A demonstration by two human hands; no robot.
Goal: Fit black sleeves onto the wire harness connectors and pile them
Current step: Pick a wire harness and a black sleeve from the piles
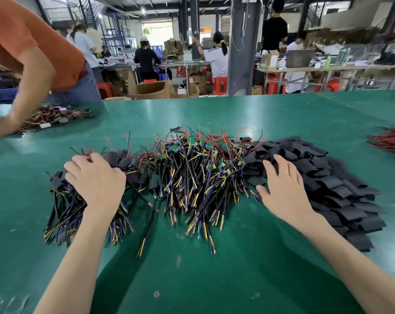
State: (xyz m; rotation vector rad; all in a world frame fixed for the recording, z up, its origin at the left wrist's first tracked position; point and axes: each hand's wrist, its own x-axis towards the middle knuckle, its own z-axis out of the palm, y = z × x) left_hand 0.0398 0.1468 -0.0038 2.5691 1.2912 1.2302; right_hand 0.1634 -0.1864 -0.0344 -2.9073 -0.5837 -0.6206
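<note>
Presently, the left hand (94, 180) lies knuckles-up on the sleeved pile (63, 207), fingers bent down into it; whether it grips anything cannot be told. The right hand (282, 184) is spread flat, fingertips touching the left edge of the sleeves (332, 184). Three heaps lie side by side on the table (214, 279), each touching its neighbour: sleeved pile left, bare harnesses (198, 177) with green boards centre, loose black sleeves right. Pieces per heap are too many to count. Two more lie well apart: a far heap (54, 116) beside another person's arm (31, 87), and a red bundle (391, 141) at the right edge
</note>
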